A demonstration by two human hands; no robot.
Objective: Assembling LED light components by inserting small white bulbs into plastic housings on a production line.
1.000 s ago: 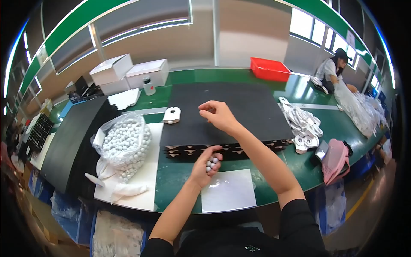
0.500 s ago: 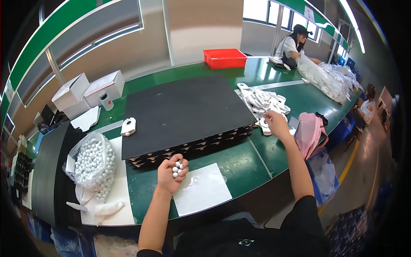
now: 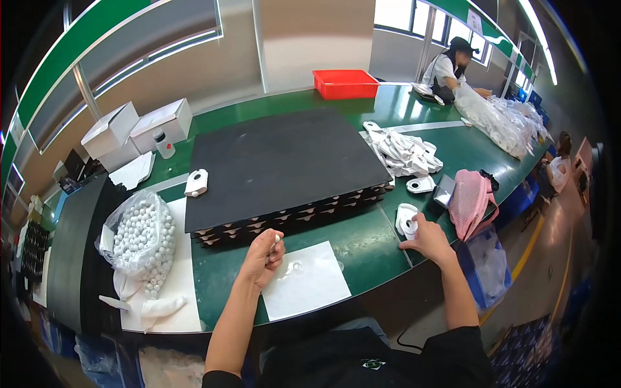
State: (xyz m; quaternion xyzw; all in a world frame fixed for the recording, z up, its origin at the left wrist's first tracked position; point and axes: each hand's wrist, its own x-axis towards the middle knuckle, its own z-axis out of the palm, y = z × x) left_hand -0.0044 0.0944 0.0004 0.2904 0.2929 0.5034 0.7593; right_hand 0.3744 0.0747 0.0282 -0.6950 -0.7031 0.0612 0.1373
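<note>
My left hand (image 3: 261,260) is closed around small white balls above the near part of the green table. One white ball (image 3: 277,238) shows between thumb and forefinger; the fingers hide the others. Further right, my right hand (image 3: 432,240) has its fingers at the edge of a flat white plastic piece with a round hole (image 3: 405,218). The thumb reaches out below that piece, and the exact grip is partly hidden. Behind it are another white holed piece (image 3: 420,185) and a heap of similar white pieces (image 3: 404,152).
A stack of black sheets (image 3: 284,168) fills the middle, bearing one white piece (image 3: 196,183). At left stands a clear bag of white balls (image 3: 139,229). White paper (image 3: 307,284) lies in front. A pink bag (image 3: 470,202) and red bin (image 3: 346,85) stand farther off; a person (image 3: 446,68) works beyond.
My right hand has come from the heap toward the near table edge with a white piece at its fingers. My left hand has turned and closed further over the balls.
</note>
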